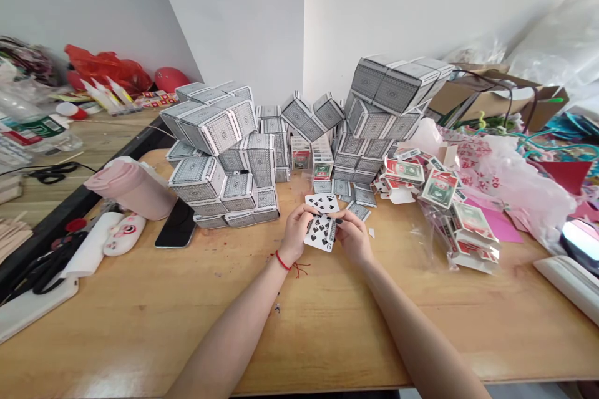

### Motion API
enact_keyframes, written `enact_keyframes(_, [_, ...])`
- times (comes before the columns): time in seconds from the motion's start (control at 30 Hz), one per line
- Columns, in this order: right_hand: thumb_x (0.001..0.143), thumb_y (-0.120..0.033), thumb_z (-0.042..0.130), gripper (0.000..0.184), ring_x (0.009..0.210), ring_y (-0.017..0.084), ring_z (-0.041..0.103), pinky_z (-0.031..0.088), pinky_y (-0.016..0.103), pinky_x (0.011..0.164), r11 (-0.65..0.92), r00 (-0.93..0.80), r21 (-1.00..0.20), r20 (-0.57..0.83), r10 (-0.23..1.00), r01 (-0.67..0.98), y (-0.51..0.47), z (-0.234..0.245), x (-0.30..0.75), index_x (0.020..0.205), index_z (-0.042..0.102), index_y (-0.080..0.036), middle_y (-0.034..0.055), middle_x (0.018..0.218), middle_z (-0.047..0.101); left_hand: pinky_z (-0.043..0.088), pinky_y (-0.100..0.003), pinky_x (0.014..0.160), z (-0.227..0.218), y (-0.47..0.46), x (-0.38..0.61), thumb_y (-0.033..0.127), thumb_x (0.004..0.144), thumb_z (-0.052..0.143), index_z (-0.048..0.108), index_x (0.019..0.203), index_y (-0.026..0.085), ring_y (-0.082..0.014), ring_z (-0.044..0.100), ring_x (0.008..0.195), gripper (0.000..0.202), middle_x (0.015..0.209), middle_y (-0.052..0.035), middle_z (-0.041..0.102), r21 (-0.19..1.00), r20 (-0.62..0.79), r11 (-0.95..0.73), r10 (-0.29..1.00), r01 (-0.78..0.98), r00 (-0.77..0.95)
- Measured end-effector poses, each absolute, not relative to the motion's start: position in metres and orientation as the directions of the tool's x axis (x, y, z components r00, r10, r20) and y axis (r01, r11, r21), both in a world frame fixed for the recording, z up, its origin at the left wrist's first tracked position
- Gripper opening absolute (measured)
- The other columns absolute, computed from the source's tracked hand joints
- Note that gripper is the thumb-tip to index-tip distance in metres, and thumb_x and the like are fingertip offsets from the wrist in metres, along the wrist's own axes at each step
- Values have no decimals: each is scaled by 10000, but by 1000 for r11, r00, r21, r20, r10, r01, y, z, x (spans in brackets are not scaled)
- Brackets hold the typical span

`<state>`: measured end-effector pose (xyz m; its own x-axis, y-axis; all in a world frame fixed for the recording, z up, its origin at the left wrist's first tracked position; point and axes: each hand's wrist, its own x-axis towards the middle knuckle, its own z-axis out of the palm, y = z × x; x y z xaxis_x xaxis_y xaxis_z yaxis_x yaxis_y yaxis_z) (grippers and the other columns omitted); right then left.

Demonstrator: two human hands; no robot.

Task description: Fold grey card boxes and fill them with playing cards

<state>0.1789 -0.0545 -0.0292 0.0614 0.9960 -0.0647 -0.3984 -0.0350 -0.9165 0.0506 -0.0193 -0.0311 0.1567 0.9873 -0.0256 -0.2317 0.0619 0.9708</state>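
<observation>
Both my hands meet over playing cards at the middle of the table. My left hand [296,234], with a red string bracelet at the wrist, pinches the left side of a nine of spades [320,238]. From the right, my right hand [354,234] has its fingers closed on the same card's upper edge. Just beyond it a second spade card [322,202] shows face up; whether it is joined to the nine I cannot tell. Several face-down cards [358,211] lie behind my right hand. Card-built blocks [224,124] are stacked at the left, with another tall stack [374,118] at the right.
A black phone [175,224] and a pink roll [138,187] lie at the left. Black scissors [51,262] rest near the left edge. Opened card boxes [470,227] and plastic bags [505,168] crowd the right. A white case [568,283] sits at the far right.
</observation>
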Motion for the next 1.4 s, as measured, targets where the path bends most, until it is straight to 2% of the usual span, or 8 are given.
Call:
enact_keyframes(0.23, [652,-417,628,278,458,96,427,343,215,429,-241,-19,-871,-258,966,-428,-48,-30,181,604,500,-176,-27,515,473,306,-189,465,-28,-25,48,181,695,442,559,677,168,-75,385,496,119,600,29,495,993,115,-108,976,-48,183])
enact_keyframes(0.43, [661,-459,641,324,433,72,406,329,207,420,-323,-242,-867,-244,939,-380,-51,-30,187,608,534,-159,-22,527,496,384,-212,618,-27,-23,45,132,691,436,552,648,164,-109,486,672,127,692,-1,526,966,259,-250,942,-69,211])
enact_keyframes(0.57, [647,-490,644,354,351,33,243,195,189,340,-262,-209,-921,-207,956,-288,-50,-31,191,600,553,-151,-68,446,389,347,-199,512,-32,-19,44,193,701,474,589,776,160,-89,440,553,141,650,14,526,992,99,-73,960,-107,261])
enact_keyframes(0.67, [651,-517,623,370,339,33,238,165,196,331,-202,-159,-951,-167,973,-234,-48,-33,193,662,584,-149,-68,453,392,338,-201,491,-33,-16,43,276,720,509,610,827,140,-93,445,549,200,667,-1,550,997,1,24,957,-80,291])
enact_keyframes(0.83, [684,-525,588,376,327,36,198,115,201,339,-117,-83,-984,-107,991,-136,-48,-31,194,717,597,-150,-91,411,290,379,-223,605,-30,-19,41,313,782,479,594,692,140,-123,476,680,226,755,-31,555,984,161,-176,934,20,318])
enact_keyframes(1.07, [719,-497,560,356,357,81,319,221,206,359,-26,17,-1000,-26,1000,-3,-51,-31,190,773,640,-154,-58,395,378,350,-207,551,-31,-26,44,365,782,501,540,714,145,-108,420,605,233,658,2,489,974,170,-211,916,76,364])
enact_keyframes(1.23, [739,-455,548,313,587,147,469,374,243,530,98,16,-989,100,995,109,-52,-31,185,713,662,-164,18,594,555,381,-222,620,-34,-25,48,392,809,472,568,821,148,-126,488,670,262,733,-22,575,959,180,-237,932,156,314])
enact_keyframes(1.4, [748,-448,534,305,643,176,497,387,264,593,114,-25,-987,112,993,111,-53,-30,184,684,652,-174,17,607,563,362,-223,591,-37,-24,48,403,824,446,568,786,150,-131,481,646,283,701,-29,575,948,202,-264,932,180,300])
